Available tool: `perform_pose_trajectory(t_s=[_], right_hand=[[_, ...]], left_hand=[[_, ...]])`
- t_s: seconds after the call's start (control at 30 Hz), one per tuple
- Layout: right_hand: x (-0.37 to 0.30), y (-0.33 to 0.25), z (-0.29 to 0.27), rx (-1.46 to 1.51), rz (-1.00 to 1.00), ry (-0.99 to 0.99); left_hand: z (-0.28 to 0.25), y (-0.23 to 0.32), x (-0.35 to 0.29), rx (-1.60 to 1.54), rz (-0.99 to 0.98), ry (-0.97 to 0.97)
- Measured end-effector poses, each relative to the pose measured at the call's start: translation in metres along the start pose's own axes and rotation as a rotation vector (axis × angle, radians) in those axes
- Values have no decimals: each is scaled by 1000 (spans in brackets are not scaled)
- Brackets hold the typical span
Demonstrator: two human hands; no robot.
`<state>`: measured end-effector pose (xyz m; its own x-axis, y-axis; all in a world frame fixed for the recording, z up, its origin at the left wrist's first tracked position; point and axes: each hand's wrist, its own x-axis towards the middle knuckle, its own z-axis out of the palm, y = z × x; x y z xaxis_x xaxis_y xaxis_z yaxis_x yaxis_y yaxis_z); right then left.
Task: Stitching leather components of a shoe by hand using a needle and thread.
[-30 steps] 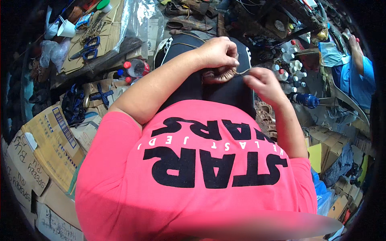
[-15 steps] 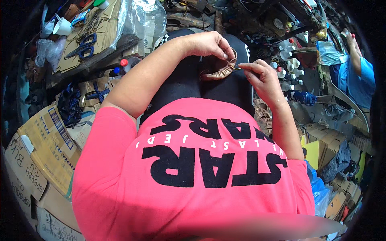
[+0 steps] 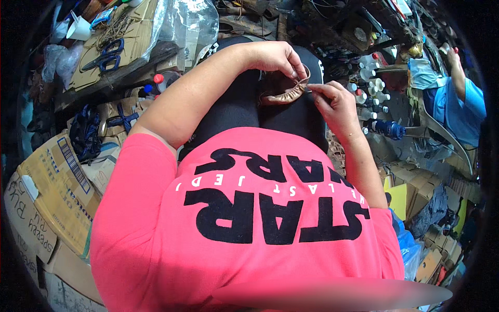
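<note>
Over my dark-trousered lap lies a brown leather shoe upper [image 3: 285,98], with a gathered, puckered edge like a moccasin seam. My left hand [image 3: 280,58] is closed, pinching the upper's far rim between thumb and fingers. At the upper's right edge, my right hand [image 3: 338,103] pinches a thin, light strand between thumb and forefinger. Whether that strand is lace or a needle is too small to tell. Its fingertips are close beside the puckered seam.
Scissors [image 3: 110,56] lie on stacked cardboard at the far left, beside a white cup [image 3: 79,28]. Several bottles [image 3: 370,86] stand to the right. Cardboard boxes [image 3: 57,177] fill the near left. Another person's blue sleeve [image 3: 465,106] shows at far right.
My right hand has shifted slightly, its fingertips staying near the upper's edge. Less of the thin strand shows between them and the upper. My left hand keeps its hold, moved slightly right.
</note>
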<state>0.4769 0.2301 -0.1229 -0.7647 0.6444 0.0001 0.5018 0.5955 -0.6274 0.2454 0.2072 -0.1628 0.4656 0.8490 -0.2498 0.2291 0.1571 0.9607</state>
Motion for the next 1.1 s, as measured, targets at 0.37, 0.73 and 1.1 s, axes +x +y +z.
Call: perform_pose_trajectory(t_s=[0.37, 0.73, 1.1], right_hand=[[26, 49, -2, 376, 55, -244], [21, 15, 2, 145, -64, -73], [14, 17, 7, 115, -156, -24]], left_hand=[[-3, 1, 7, 64, 87, -31], [-1, 0, 3, 150, 47, 84], [19, -4, -34, 594, 181, 594]])
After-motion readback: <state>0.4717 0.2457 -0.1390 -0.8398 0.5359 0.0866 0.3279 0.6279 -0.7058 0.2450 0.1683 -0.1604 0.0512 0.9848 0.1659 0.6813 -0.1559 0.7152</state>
